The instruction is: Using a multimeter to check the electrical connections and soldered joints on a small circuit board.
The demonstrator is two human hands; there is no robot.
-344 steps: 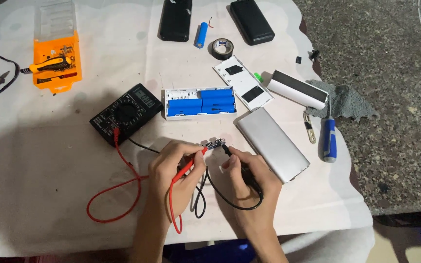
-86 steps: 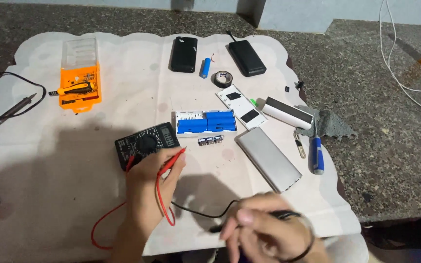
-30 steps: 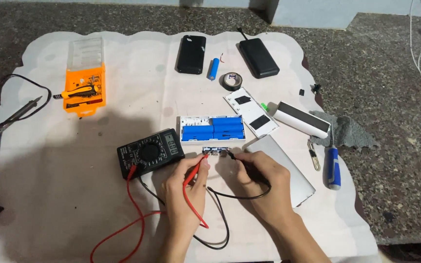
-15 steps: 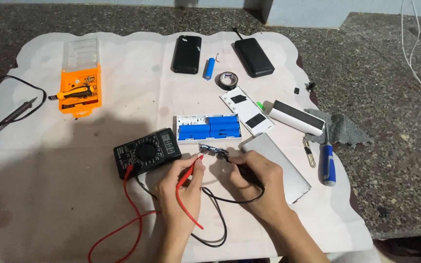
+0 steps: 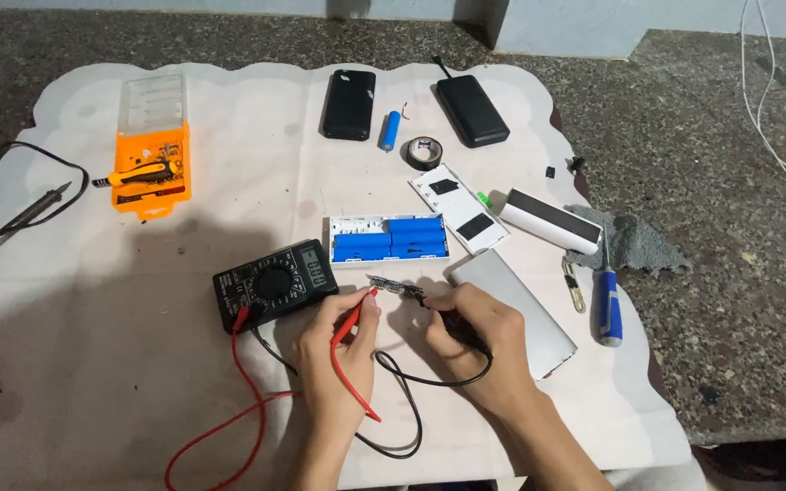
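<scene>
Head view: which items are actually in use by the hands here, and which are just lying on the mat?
In use:
left hand holding red probe
right hand holding black probe
small green circuit board
black multimeter

Lying about:
orange bit case
black phone
black power bank
blue cylindrical cell
tape roll
blue-handled screwdriver
soldering iron

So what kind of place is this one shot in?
Likely a home electronics repair bench: a black multimeter with probe leads, a soldering iron and an opened battery pack with blue cells lie on a white mat over stone.
</scene>
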